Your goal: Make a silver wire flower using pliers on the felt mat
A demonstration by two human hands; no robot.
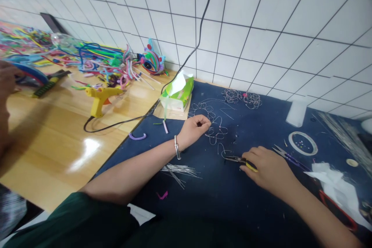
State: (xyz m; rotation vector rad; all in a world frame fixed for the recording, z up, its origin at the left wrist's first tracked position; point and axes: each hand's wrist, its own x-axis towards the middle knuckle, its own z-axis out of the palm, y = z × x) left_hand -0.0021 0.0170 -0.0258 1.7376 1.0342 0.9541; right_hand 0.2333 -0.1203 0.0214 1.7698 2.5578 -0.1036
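Left hand (193, 130) lies knuckles-up on the dark blue cloth (232, 201), fingers curled in and pinched on the near edge of a looped wire piece (215, 132) — thin silver wire bent into petal-like loops that spread away from the fingertips toward the wall. A silver bangle (177, 147) sits on that wrist. Right hand (267, 166) is closed around the yellow handles of a pair of pliers (238, 159); the dark nose points toward the left hand and sits just beside a small open loop at the tail of the wire, though contact cannot be made out. The two hands are near each other, with the wire between them. Below the left wrist: a loose bundle of straight wire lengths (178, 170). Beyond the left hand: a green tissue pack (178, 95) on a card. Beyond the wire piece, toward the wall, a wire tangle (242, 99). Just past the right hand: small snips (290, 157), then a tape ring (303, 143) with beads inside. Far out from the left hand, on the wooden tabletop (58, 151) — a yellow glue gun (100, 99) with a black cable (200, 31), a heap of coloured pipe cleaners (87, 58), and another person's hand (7, 81) at the frame edge, blurred.
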